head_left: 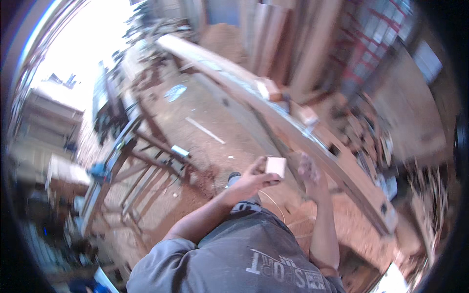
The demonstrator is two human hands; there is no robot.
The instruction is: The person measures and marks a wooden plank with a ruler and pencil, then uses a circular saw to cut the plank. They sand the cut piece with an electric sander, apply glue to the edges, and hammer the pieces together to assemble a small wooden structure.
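My left hand (pixel 256 179), near the centre of the frame: thumb and fingers closed about a small pale wooden block (pixel 276 167), one flat face of which is turned upward. My right hand (pixel 311 177), just right of the block and apart from it: partly open, fingers pointing toward the top of the frame; it appears to hold nothing, though blur hides the exact bend of the fingers. My forearms rise from the lower edge, on either side of my dark grey shirt (pixel 229 261), which bears pale print.

Beyond the right hand, a long timber beam (pixel 312 148) runs from the upper centre to the lower right, with dark rectangular openings in its nearer part. Two short wood pieces, a farther one (pixel 267 89) and a nearer one (pixel 307 116), lie along it. On the ground left of the beam: a thin pale strip (pixel 205 130) and, higher in the frame, a crumpled bluish sheet (pixel 175 93).

At left centre stands a slatted wooden frame (pixel 146 157), with a blue object (pixel 100 171), too blurred to identify, at its left end. Outermost: a reddish-brown heap (pixel 222 41) at top centre, upright boards (pixel 268 41) beside it, and scattered wood scraps (pixel 359 129) at right.
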